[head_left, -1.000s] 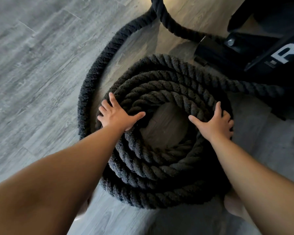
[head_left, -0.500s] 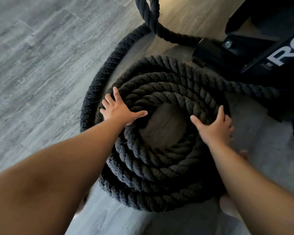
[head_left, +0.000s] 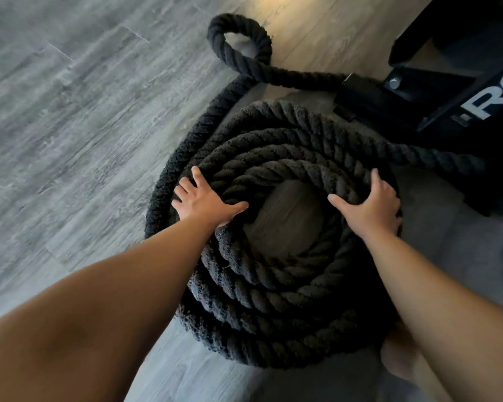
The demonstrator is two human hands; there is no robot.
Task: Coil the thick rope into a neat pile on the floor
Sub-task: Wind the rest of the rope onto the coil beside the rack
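Head view: pressing left hand (head_left: 204,203), fingers spread, and clasping right hand (head_left: 369,207) over the rope (head_left: 273,285) coiled on the floor (head_left: 70,140); drawing the left outer turn tighter, leaving the far loop (head_left: 238,22) to wind.

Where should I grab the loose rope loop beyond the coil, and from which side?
Probably the rounded far bend of the loose loop, from above: it lies on the floor, apart from the coil and the black frame, leaving room to wrap it.
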